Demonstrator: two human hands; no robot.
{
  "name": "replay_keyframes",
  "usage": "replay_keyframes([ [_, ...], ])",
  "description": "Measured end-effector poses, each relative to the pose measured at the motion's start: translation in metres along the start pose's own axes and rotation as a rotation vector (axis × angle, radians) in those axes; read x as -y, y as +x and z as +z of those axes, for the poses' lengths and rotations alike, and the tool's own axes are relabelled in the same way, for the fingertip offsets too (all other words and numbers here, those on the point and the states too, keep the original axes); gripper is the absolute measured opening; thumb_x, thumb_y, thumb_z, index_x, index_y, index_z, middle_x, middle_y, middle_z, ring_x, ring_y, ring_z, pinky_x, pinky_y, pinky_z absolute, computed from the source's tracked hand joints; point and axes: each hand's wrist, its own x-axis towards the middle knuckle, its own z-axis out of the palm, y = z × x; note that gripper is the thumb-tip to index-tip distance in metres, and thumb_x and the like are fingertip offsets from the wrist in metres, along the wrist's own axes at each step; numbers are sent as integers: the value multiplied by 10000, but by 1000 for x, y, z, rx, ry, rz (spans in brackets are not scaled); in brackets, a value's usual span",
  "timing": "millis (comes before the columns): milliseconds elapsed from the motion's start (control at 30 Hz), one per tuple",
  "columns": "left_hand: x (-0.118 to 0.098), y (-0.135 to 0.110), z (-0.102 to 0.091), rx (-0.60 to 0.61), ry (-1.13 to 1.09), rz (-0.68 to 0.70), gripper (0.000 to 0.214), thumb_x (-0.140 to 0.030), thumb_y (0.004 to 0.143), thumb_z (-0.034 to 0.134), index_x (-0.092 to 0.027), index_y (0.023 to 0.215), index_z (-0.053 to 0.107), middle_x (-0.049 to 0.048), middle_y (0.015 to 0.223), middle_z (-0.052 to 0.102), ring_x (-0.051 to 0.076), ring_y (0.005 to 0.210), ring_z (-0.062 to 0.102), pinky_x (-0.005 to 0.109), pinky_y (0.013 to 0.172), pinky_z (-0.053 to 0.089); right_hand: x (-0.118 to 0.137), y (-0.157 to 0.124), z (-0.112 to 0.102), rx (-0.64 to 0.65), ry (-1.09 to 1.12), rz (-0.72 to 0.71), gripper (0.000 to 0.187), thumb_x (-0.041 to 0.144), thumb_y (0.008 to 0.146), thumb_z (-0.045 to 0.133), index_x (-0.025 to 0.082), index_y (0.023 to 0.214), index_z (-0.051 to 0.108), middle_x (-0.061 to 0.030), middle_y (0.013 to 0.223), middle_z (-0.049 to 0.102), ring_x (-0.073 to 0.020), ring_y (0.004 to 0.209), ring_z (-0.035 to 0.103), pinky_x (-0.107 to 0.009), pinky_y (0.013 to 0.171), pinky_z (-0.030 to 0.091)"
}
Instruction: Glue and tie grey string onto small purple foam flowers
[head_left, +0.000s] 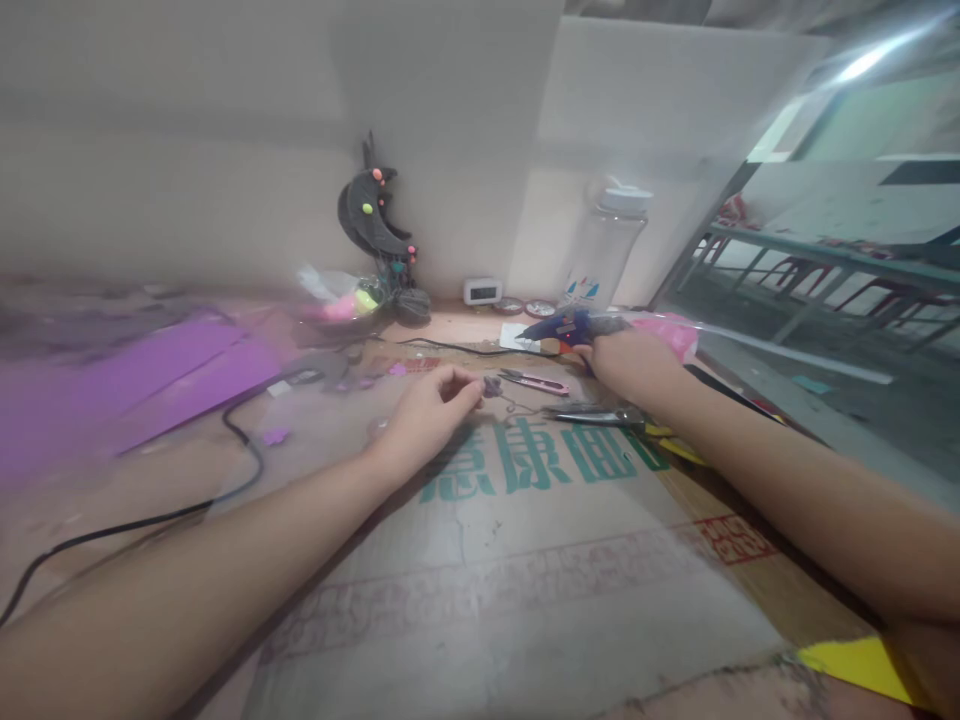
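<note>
My left hand point(435, 410) is pinched closed on a small greyish-purple flower-like piece point(491, 386), held above the printed sheet. What lies between the fingertips is partly hidden. At the far right of the work area, my right hand point(630, 362) is wrapped round a dark blue hot glue gun point(559, 328), its nozzle pointing left and a clear stick point(795, 355) reaching out to the right behind. Between the hands lie pink-handled thread snips point(536, 382) and dark-jawed pliers point(592, 416) with yellow handles, both untouched.
Purple sheets point(187, 375) spread on the left, beside a black cable point(135, 522) and small purple flower cutouts point(275, 436). Along the wall stand a dark crescent moon ornament point(364, 215), a small white digital clock point(482, 291) and a clear bottle point(606, 250).
</note>
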Motion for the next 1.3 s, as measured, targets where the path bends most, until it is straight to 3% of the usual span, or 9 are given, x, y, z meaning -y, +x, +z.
replay_keyframes([
  [133, 1, 0, 0, 5, -4, 5, 226, -400, 854, 578, -177, 840, 614, 34, 825, 690, 171, 776, 625, 286, 736, 467, 18, -20, -24, -137, -59, -153, 440, 352, 970, 405, 85, 759, 685, -212, 717, 691, -306, 744, 670, -350, 631, 376],
  [233, -1, -1, 1, 10, -5, 13, 213, -381, 854, 577, -173, 839, 618, 35, 823, 688, 167, 771, 621, 276, 722, 459, 41, -40, -37, -296, 238, -267, 321, 392, 955, 448, 156, 874, 649, -110, 788, 701, -220, 717, 643, -293, 601, 356],
  [333, -4, -2, 2, 9, 8, 17, 192, -354, 855, 573, -169, 842, 625, 37, 832, 688, 163, 759, 617, 271, 710, 454, 63, -57, -35, -193, 650, -312, 262, 441, 894, 558, 185, 952, 569, -24, 719, 649, -162, 615, 587, -263, 567, 363],
  [433, -9, -4, 3, 12, 77, 42, 184, -338, 860, 570, -169, 840, 638, 34, 834, 687, 165, 757, 616, 274, 710, 453, 77, -65, -23, -43, 977, -351, 318, 428, 835, 642, 208, 998, 480, -17, 814, 645, -143, 620, 572, -256, 556, 385],
  [567, -12, -6, 2, 27, 156, 101, 175, -318, 869, 557, -180, 816, 649, 22, 805, 687, 169, 758, 617, 268, 704, 457, 84, -63, -10, 15, 1331, -314, 310, 362, 823, 656, 227, 975, 422, -20, 928, 619, -109, 603, 547, -256, 547, 414],
  [667, -11, -6, 2, 31, 162, 114, 169, -310, 872, 546, -186, 820, 650, 19, 808, 690, 167, 757, 617, 263, 700, 461, 85, -60, -9, 56, 1520, -279, 290, 313, 833, 635, 230, 1015, 426, 6, 844, 616, -115, 626, 570, -259, 567, 441],
  [800, -10, -6, 2, 23, 166, 113, 169, -314, 872, 549, -184, 826, 645, 22, 815, 692, 164, 748, 615, 265, 704, 459, 84, -58, -10, 93, 1574, -230, 294, 325, 836, 627, 224, 1040, 442, 56, 678, 573, -112, 566, 530, -253, 540, 423],
  [1000, -10, -7, 2, 43, 160, 120, 191, -340, 876, 544, -185, 823, 642, 23, 825, 691, 168, 749, 615, 275, 703, 455, 84, -55, -11, 58, 1554, -193, 295, 347, 810, 657, 205, 1026, 514, 69, 645, 526, -95, 531, 494, -239, 512, 396],
  [1300, -13, -8, 3, 80, 109, 143, 180, -316, 887, 540, -181, 840, 648, 18, 812, 690, 153, 748, 618, 253, 691, 466, 88, -56, -11, 231, 1723, -128, 394, 531, 822, 616, 177, 991, 588, 56, 584, 530, -92, 494, 473, -224, 460, 365],
])
